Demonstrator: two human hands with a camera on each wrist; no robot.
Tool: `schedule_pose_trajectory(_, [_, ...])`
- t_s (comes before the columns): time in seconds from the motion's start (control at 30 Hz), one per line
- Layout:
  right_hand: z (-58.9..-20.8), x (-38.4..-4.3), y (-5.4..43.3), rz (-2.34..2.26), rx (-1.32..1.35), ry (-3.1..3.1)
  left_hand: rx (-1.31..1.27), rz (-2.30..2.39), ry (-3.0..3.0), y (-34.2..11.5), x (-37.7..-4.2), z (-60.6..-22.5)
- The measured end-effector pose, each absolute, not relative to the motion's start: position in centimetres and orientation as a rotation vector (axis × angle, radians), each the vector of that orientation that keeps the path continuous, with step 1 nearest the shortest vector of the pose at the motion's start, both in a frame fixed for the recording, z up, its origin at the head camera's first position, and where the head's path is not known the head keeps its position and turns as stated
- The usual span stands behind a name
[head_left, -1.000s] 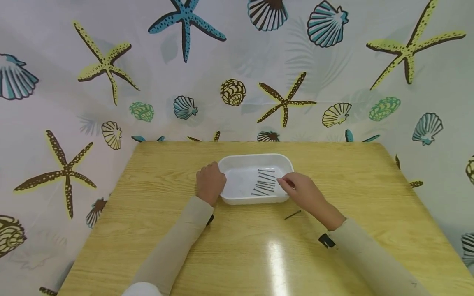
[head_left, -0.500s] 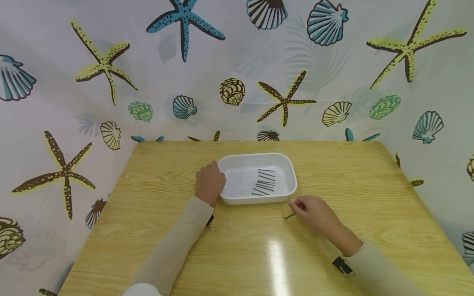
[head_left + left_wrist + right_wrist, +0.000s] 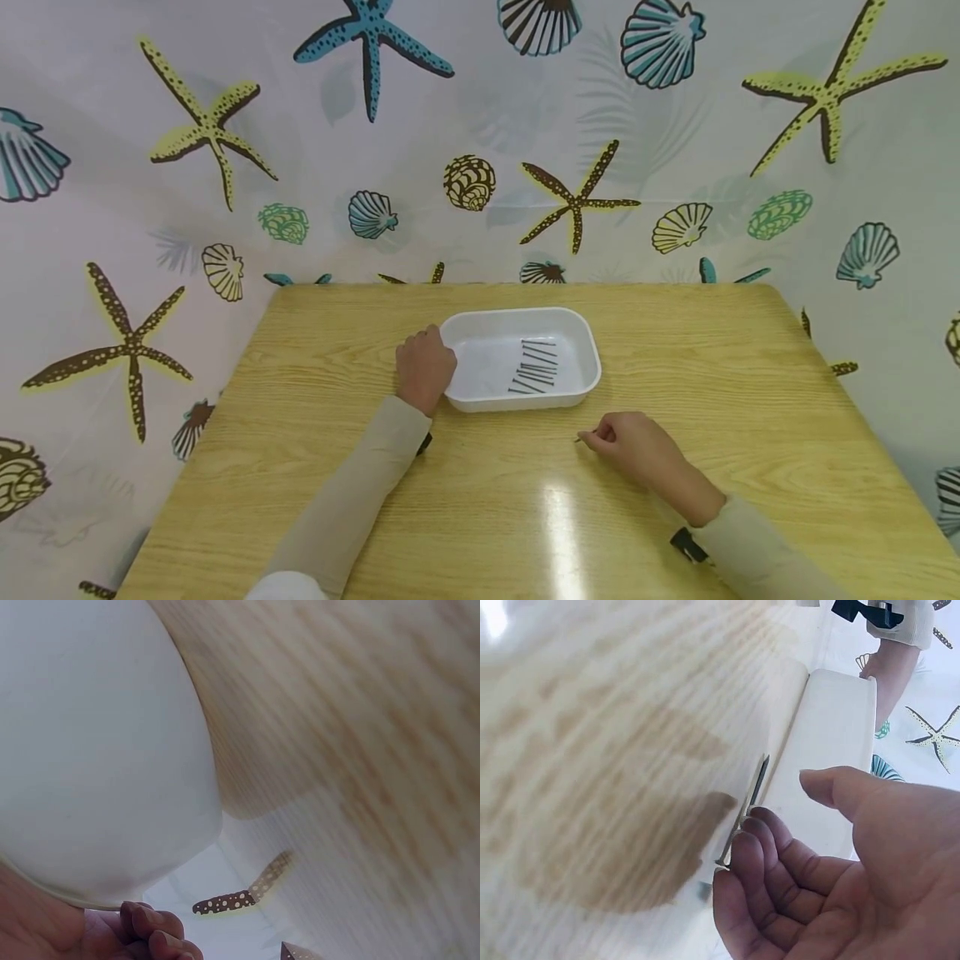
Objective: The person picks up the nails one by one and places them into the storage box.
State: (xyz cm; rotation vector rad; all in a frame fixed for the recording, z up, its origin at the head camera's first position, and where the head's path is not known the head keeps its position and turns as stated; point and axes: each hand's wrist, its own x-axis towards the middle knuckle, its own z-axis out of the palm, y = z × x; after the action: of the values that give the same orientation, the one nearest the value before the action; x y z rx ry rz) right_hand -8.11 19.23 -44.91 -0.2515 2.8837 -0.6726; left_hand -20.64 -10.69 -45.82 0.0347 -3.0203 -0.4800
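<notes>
A white plastic tray (image 3: 480,403) stands on the table, with several nails (image 3: 536,367) lying in a rough row in its right half. My left hand (image 3: 426,367) grips the tray's left end; in the left wrist view its curled fingers (image 3: 154,922) hold the rim from beneath. One loose nail (image 3: 759,780) lies on the tabletop in front of the tray's right corner. The fingertips of my right hand (image 3: 637,446) touch this nail, hiding part of it. In the right wrist view the thumb (image 3: 829,784) stands apart from the fingers, across from the nail.
The wooden table (image 3: 337,333) reaches beyond the tray on all sides. A white cloth (image 3: 480,108) printed with starfish and shells hangs behind and beside it. A dark strap piece (image 3: 687,546) sits at the right wrist.
My right hand has moved from the tray's right side down toward me, to the loose nail on the table. The left hand has kept its hold on the tray.
</notes>
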Motion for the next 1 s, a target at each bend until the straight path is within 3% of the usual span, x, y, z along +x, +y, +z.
schedule_pose_trajectory(1.0, [-44.88, -8.47, 18.68, -0.536, -0.167, 2.888, 0.05, -0.461, -3.042, -10.51, -20.54, -45.34])
